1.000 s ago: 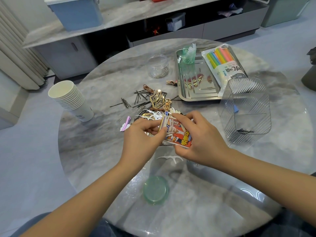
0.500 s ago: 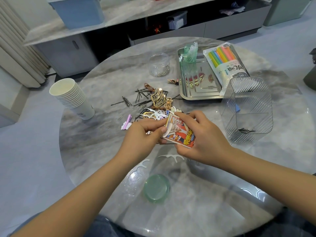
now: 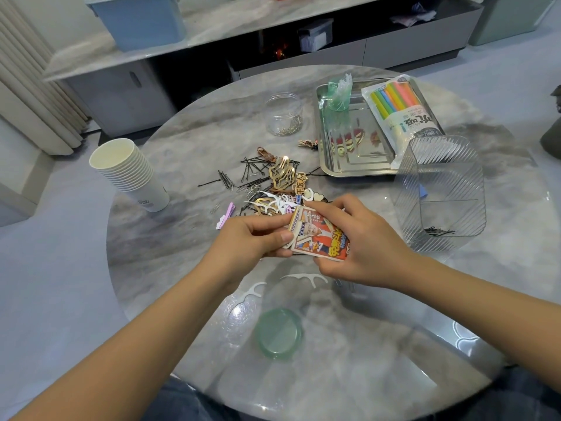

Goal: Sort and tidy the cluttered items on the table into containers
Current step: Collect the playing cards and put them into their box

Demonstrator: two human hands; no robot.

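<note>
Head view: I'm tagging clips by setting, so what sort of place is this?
Probably a home living room: a round marble-look table, a long low grey media cabinet behind it, and beige pleated curtains.

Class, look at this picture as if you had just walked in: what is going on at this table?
A person is sorting small clutter on a round table. Both hands, the left hand and the right hand, hold a small stack of cards above a pile of hairpins and clips. A metal tray holds a pack of straws, and a clear bin has a few pins in it.
</note>
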